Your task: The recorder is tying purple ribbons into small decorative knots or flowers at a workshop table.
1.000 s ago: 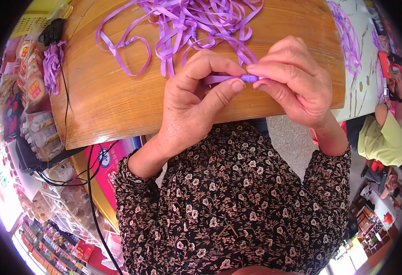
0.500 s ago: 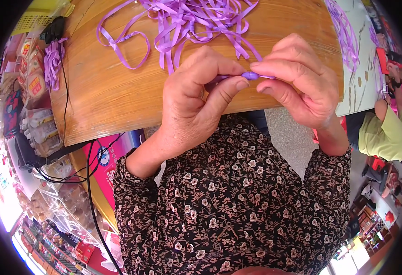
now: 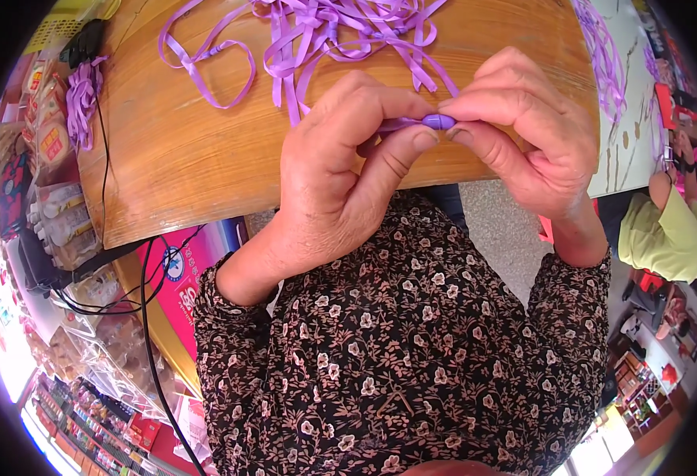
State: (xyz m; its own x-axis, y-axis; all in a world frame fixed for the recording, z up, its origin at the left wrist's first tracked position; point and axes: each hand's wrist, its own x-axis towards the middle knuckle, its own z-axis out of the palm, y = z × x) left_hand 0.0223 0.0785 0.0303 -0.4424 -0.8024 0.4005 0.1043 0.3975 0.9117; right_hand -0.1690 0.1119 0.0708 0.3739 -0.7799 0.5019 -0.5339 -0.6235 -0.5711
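Observation:
Between my two hands, above the front part of the wooden table (image 3: 198, 170), is a small purple plastic clasp (image 3: 438, 121) on a purple ribbon lanyard. My left hand (image 3: 348, 151) pinches the lanyard by the clasp's left end, thumb and forefinger together, with ribbon showing between them. My right hand (image 3: 531, 131) closes its thumb and forefinger on the clasp's right end. Whatever ribbon lies inside the fingers is hidden. Just beyond my hands lies a tangled heap of purple lanyards (image 3: 340, 40), some with similar clasps.
A bundle of purple lanyards (image 3: 84, 103) hangs at the table's left edge, near packaged goods (image 3: 51, 147) and black cables (image 3: 146, 317). More lanyards (image 3: 602, 63) lie on a white surface at the right. A person in a yellow-green top (image 3: 662, 238) is at far right.
The clasp has moved slightly right and up, and shows more fully between my fingertips. My right fingers have closed in on its end. The view has shifted a little.

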